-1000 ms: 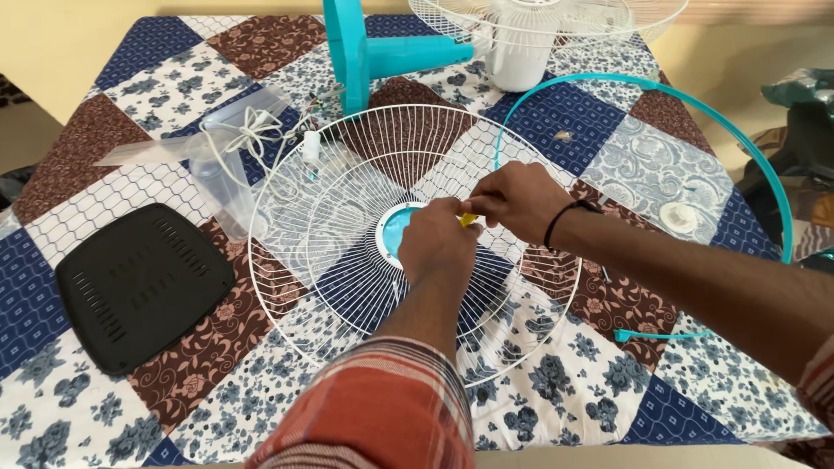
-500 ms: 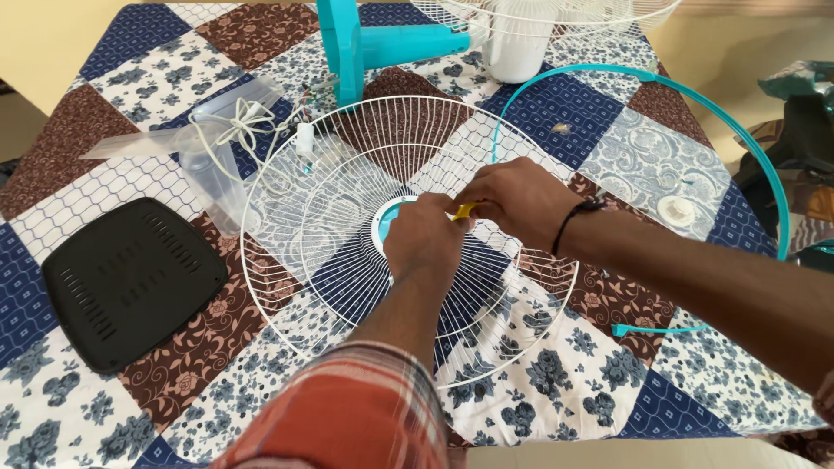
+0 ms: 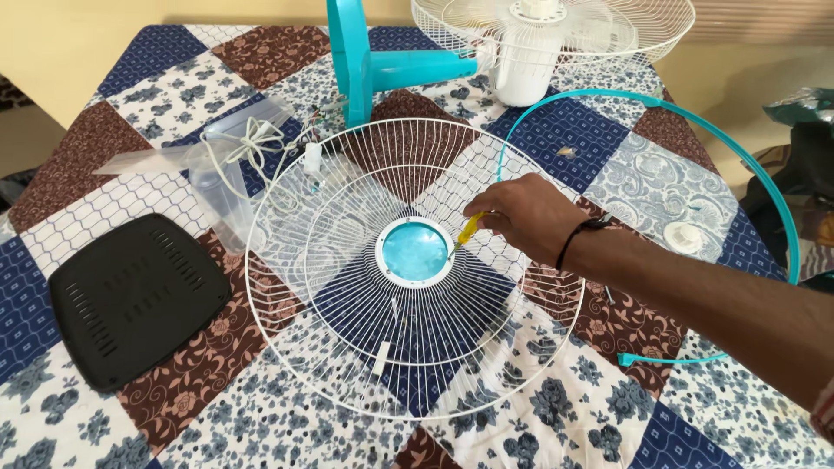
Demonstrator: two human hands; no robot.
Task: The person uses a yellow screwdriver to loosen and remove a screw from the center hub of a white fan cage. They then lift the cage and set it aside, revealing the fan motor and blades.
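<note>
A white wire fan guard lies flat on the patchwork tablecloth, with a round turquoise disc at its hub. My right hand is closed around a small yellow-handled screwdriver, whose tip points at the right rim of the disc. My left hand is out of the frame.
A black vented plate lies at the left. A clear plastic bag with a white cord sits behind the guard. A turquoise fan stand with a white motor and rear guard is at the back. A turquoise ring and a white cap lie at the right.
My left hand, which rested on the hub, has drawn back out of view, baring the turquoise disc. My right hand stays at the hub's right edge with the screwdriver.
</note>
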